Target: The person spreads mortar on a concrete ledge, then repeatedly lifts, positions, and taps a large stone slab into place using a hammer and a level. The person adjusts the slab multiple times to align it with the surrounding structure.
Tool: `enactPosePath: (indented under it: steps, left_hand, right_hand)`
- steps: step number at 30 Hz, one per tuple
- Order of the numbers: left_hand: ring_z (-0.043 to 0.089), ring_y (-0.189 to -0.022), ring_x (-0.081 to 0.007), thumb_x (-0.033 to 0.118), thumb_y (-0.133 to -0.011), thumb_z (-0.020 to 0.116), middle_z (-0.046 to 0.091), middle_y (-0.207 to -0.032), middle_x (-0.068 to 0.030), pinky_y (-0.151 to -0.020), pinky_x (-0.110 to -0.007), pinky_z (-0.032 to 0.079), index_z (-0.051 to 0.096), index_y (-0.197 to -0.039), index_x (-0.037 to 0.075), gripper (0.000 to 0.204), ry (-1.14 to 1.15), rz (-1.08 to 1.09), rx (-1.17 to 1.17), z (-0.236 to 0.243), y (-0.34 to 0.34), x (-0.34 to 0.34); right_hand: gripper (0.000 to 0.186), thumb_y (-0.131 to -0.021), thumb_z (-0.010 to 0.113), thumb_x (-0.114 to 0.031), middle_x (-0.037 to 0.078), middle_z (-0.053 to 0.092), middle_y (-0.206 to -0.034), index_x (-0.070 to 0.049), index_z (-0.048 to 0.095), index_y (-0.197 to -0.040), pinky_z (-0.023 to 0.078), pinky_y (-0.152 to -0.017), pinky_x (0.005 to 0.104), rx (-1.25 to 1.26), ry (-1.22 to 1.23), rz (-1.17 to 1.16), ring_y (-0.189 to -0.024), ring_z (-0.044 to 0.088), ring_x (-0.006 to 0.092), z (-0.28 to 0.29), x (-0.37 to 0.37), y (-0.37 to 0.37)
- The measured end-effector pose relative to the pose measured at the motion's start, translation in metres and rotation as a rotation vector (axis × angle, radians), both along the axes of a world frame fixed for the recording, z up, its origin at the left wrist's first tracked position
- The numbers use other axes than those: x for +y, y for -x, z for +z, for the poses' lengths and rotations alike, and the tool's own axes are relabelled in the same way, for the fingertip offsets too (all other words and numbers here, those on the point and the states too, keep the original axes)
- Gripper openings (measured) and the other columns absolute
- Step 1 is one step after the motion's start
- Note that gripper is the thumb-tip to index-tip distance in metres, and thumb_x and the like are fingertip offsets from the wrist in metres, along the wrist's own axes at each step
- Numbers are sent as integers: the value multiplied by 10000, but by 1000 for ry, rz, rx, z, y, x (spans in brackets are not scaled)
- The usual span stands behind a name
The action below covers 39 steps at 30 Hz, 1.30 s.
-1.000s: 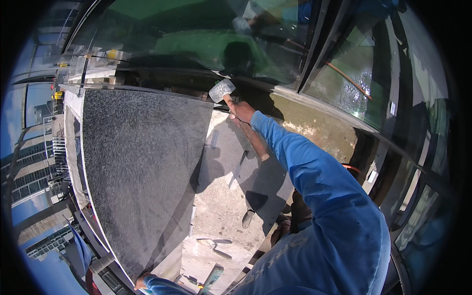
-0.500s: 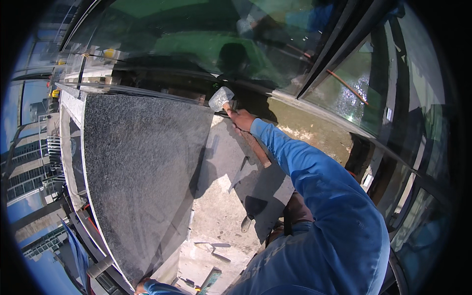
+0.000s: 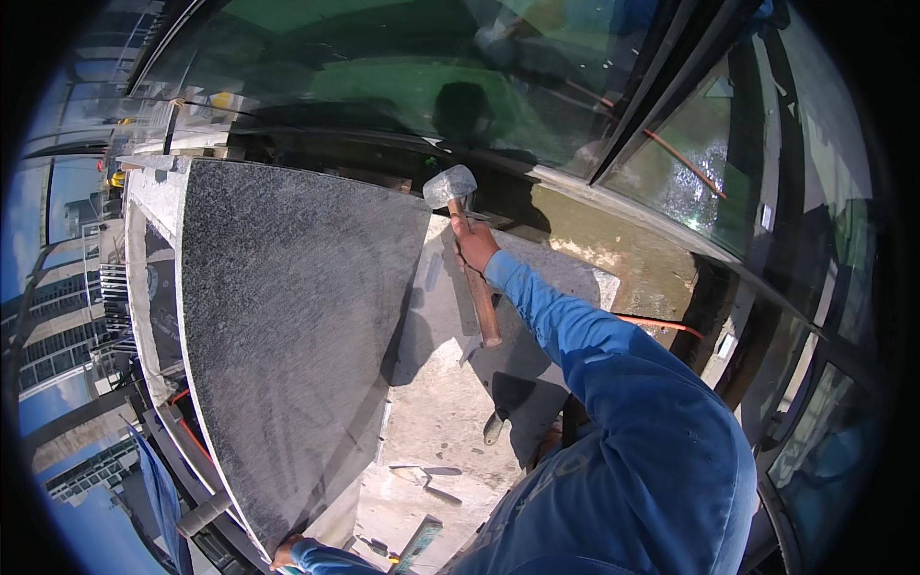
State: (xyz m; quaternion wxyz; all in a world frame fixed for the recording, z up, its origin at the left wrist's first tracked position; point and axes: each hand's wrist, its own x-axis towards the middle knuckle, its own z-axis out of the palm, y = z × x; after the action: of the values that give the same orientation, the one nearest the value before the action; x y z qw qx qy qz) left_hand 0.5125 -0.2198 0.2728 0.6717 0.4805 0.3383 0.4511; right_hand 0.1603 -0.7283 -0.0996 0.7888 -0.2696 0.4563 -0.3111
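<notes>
My right hand [image 3: 473, 246] is closed around the wooden handle of a mallet [image 3: 448, 187] with a whitish, blocky head. The mallet's head is just past the far right corner of a large dark grey speckled stone slab [image 3: 297, 316], and its handle end points back toward me. I cannot tell whether the head touches the slab. At the slab's near corner, low in the view, my left hand [image 3: 286, 552] grips the edge, with some of its fingers hidden.
On the dusty pale surface right of the slab lie a wide scraper [image 3: 494, 426], a trowel [image 3: 441, 494] and a spirit level [image 3: 417, 544]. Glass panels [image 3: 383, 86] run along the far side. A second mallet [image 3: 203, 515] sits left of the slab, beside buildings beyond.
The mallet has turned in my right hand's grip, its handle end swinging left and nearer to me. My left hand stays at the slab's corner while the whole view shifts slightly.
</notes>
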Motion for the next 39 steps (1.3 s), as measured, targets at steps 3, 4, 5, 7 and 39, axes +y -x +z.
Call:
enactPosePath:
  steps: [3, 4, 5, 7, 39]
  left_hand:
    - [501, -1315, -400, 693, -874, 557, 502, -1451, -270, -1141, -421, 371, 469, -1388, -120, 966, 12, 38, 25, 0, 5, -9]
    - [485, -1330, -401, 692, -870, 564, 495, -1455, -274, -1149, -414, 360, 470, -1391, -116, 966, 2, 94, 19, -1, 10, -12]
    - [469, -1346, -401, 690, -866, 571, 489, -1458, -279, -1158, -408, 349, 471, -1393, -112, 966, -6, 146, 13, -2, 14, -16]
    - [421, -1381, -409, 689, -863, 575, 453, -1488, -280, -1172, -396, 323, 432, -1429, -101, 982, 44, 52, 33, -4, 22, -27]
    - [285, -1448, -413, 742, -951, 365, 344, -1510, -239, -1128, -592, 269, 355, -1497, 40, 888, -1639, 77, -491, -71, 78, -231]
  right_hand:
    - [400, -1037, 495, -451, 51, 530, -677, -76, 486, -901, 454, -442, 367, -83, -192, -157, -465, 517, 178, 10, 39, -8]
    - [390, -1037, 498, -449, 51, 529, -681, -81, 480, -911, 453, -444, 369, -128, -273, -222, -464, 514, 180, 14, 53, -11]
    - [380, -1032, 514, -449, 49, 526, -682, -91, 477, -912, 455, -451, 374, -200, -326, -274, -468, 515, 180, 19, 66, -18]
    - [373, -1020, 540, -458, 44, 518, -681, -106, 473, -915, 459, -463, 381, -313, -413, -340, -477, 513, 178, 33, 85, -42]
    - [357, -1041, 476, -454, 20, 470, -664, -123, 427, -917, 442, -469, 382, -353, -744, -169, -482, 485, 157, 96, 174, -92]
